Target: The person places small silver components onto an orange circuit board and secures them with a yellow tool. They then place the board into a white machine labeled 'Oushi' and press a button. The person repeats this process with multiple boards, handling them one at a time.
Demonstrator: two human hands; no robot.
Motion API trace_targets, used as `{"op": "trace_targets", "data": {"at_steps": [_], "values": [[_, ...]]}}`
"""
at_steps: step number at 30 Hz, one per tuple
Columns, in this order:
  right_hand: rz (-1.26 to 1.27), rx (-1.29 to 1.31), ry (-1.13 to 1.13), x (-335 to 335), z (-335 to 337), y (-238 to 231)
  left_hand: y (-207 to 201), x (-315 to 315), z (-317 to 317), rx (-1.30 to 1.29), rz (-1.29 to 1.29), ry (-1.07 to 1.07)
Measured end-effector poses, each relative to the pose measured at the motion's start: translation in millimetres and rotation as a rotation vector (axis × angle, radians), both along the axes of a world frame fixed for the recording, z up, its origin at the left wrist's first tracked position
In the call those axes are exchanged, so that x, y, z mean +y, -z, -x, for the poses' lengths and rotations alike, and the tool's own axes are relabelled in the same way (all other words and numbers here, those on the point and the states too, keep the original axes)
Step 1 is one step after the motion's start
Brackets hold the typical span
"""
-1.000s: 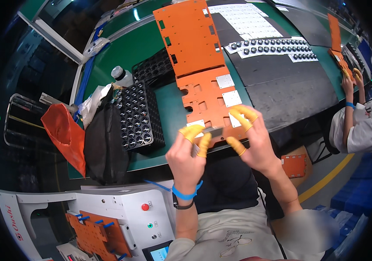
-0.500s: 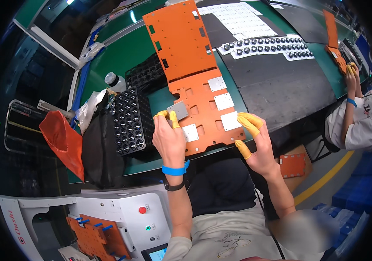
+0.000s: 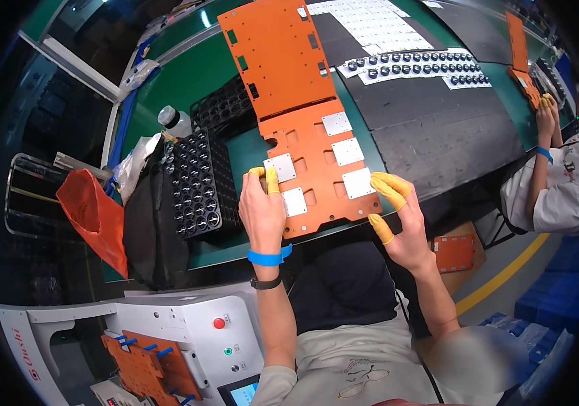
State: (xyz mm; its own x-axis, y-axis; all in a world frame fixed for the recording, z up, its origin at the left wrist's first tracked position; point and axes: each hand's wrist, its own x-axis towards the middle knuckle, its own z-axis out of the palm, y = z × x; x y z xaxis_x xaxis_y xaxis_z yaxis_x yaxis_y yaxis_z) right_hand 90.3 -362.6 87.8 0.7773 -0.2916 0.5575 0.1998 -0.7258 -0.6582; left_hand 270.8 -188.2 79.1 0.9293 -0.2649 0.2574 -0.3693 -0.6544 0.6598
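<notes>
My left hand (image 3: 264,210), in yellow finger cots, pinches the lower left edge of a thin square white plate (image 3: 280,168) with small holes. That plate lies about flat on the left side of an orange fixture board (image 3: 323,183). Just below it sits another white plate (image 3: 295,201). Three more run down the board's right side: an upper one (image 3: 336,124), a middle one (image 3: 348,152) and a lower one (image 3: 358,183). My right hand (image 3: 408,227) has its thumb and fingers apart, its fingertips beside the lower right plate's edge, holding nothing.
The board's orange hinged lid (image 3: 279,61) stands raised behind. To the left are a black tray of round parts (image 3: 198,186) and a bottle (image 3: 173,120). White strips with black round parts (image 3: 411,66) lie on a black mat (image 3: 438,135). A co-worker (image 3: 550,176) works at far right.
The plate at my left hand was tilted and grey-looking; now it lies flatter on the board and looks white. My right hand has stayed nearly in place.
</notes>
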Motion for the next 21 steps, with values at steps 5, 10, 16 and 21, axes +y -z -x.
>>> {"op": "trace_targets", "data": {"at_steps": [5, 10, 16, 21], "values": [[-0.011, 0.004, -0.013, 1.8, -0.6, 3.5, -4.7, 1.2, -2.5, 0.032, 0.023, 0.015], [-0.037, 0.008, -0.029, 5.2, -3.6, 5.1, -4.6, 3.3, -4.5, 0.056, 0.030, 0.017], [-0.074, 0.020, -0.036, 8.7, -5.4, 6.9, -1.4, 5.6, -6.6, 0.060, 0.059, 0.030], [-0.056, 0.012, -0.040, 9.8, -7.7, 8.8, -6.1, 4.1, -5.3, 0.097, 0.035, 0.036]]}}
